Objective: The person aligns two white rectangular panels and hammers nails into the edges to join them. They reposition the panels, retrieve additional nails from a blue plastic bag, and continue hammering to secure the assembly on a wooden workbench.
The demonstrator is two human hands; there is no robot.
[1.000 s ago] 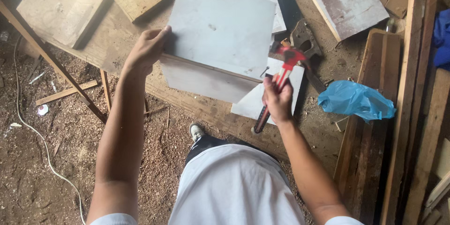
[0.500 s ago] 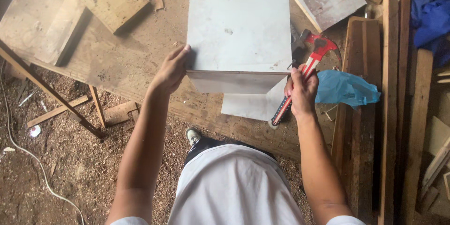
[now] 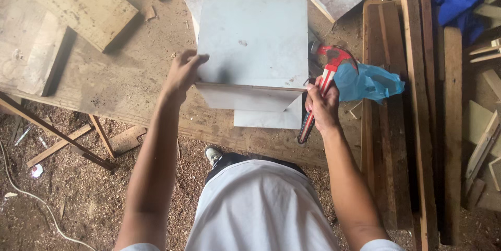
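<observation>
1. A pale square box [image 3: 254,39] is seen standing on the wooden workbench [image 3: 104,81], directly in front of the person.
2. The left edge of the box is gripped by the left hand [image 3: 182,73]; the fingers are curled over its top corner.
3. The right hand [image 3: 321,106] is closed around a red hammer [image 3: 323,86], just beside the right front corner of the box.
4. The hammer's long axis runs obliquely, with the head pointed away and to the right, near a blue plastic bag [image 3: 368,81].
</observation>
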